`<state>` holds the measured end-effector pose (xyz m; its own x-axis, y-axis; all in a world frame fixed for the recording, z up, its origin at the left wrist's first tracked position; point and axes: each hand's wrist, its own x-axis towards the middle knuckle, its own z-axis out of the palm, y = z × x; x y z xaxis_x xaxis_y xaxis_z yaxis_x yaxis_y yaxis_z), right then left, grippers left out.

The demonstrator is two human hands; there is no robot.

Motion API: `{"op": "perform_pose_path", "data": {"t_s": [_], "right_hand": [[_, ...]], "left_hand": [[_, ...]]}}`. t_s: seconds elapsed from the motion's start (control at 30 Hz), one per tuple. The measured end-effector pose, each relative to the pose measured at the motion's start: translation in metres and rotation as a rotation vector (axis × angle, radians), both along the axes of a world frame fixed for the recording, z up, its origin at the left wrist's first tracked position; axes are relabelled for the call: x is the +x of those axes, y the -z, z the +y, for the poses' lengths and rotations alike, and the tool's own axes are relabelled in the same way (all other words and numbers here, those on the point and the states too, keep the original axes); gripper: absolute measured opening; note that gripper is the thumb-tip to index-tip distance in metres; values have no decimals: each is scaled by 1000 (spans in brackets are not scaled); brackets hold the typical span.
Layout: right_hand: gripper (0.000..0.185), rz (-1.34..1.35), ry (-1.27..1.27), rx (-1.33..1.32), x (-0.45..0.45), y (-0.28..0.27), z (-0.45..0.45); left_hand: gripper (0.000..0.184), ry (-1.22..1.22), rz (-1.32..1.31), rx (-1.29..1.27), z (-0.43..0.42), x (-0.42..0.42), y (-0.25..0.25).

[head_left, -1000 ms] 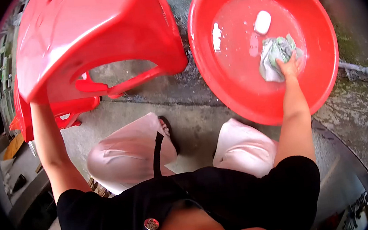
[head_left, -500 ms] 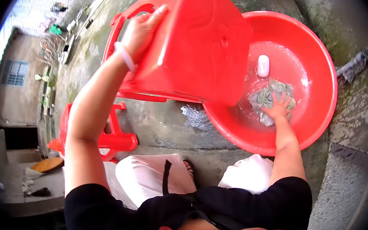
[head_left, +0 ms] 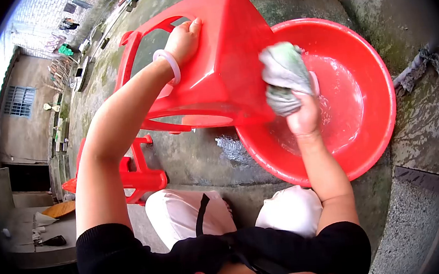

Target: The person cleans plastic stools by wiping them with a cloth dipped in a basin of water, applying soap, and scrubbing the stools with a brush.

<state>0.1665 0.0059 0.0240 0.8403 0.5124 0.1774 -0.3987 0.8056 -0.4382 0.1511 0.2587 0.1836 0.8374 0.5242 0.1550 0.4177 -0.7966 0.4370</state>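
A red plastic stool [head_left: 233,56] is tipped on its side, its seat end over the left rim of a large red basin [head_left: 381,116]. My left hand [head_left: 183,41], with a pale bangle at the wrist, grips the stool by its side near a leg opening. My right hand [head_left: 303,115] is closed on a wet grey-green cloth [head_left: 286,70], raised above the basin beside the stool's seat. Shallow water lies in the basin. Behind the cloth, only an edge of the white soap bar [head_left: 314,83] shows.
Another red stool [head_left: 147,180] stands on the concrete floor [head_left: 195,160] at the left, near my knee. A grey rag [head_left: 414,72] lies right of the basin. At the lower left is a ledge [head_left: 25,258] with small items.
My right hand has lifted the cloth out of the basin's water and moved it up and left to the stool. The stool, held in my left hand, has shifted slightly left.
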Motion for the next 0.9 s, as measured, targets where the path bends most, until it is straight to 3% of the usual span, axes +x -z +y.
{"op": "perform_pose_path", "data": {"t_s": [0.03,0.1,0.13,0.17,0.2,0.27,0.3,0.37,0.4,0.47,0.5,0.57,0.67,0.73,0.8,0.83,0.9], "right_hand": [[58,-55,-70,44,-4,-16,16],[57,-408,100,-176,-15,-51,45],[61,-866,681,-449,1,-43,75],[65,-937,789,-439,16,-46,93],[69,-897,777,-459,33,-55,110],[62,-819,992,-609,88,-56,147],[55,-623,871,-667,104,-56,152],[48,-468,810,-676,149,-14,173],[51,-343,752,-962,153,23,179],[59,-149,359,-1160,154,110,176],[53,-80,270,-1032,134,128,164],[46,-20,405,-849,79,133,140],[46,-51,333,-774,36,143,125],[46,13,169,-701,4,52,93],[37,-341,458,-547,21,52,109],[35,-234,282,-466,27,12,101],[25,-320,289,-365,69,-24,112]], "left_hand": [[51,5,-11,-36,0,1,3],[50,39,-40,-92,9,1,11],[49,66,-57,-115,17,1,20],[48,90,-73,-140,24,1,29],[48,112,-88,-164,29,-1,34],[45,78,-12,-138,-5,-13,10],[44,64,19,-144,-12,-15,4],[42,34,2,-182,-13,-14,9],[42,33,-40,-273,-10,-15,11],[41,33,-126,-457,-6,-15,16],[40,19,-134,-502,-5,-14,16],[39,3,-137,-542,-6,-12,19],[39,-48,-92,-497,-18,-12,8],[42,-22,-60,-398,-14,-10,11],[43,-11,11,-209,-13,-11,12],[44,15,44,-172,-9,-10,14],[37,32,-22,-212,-13,-7,19]]}}
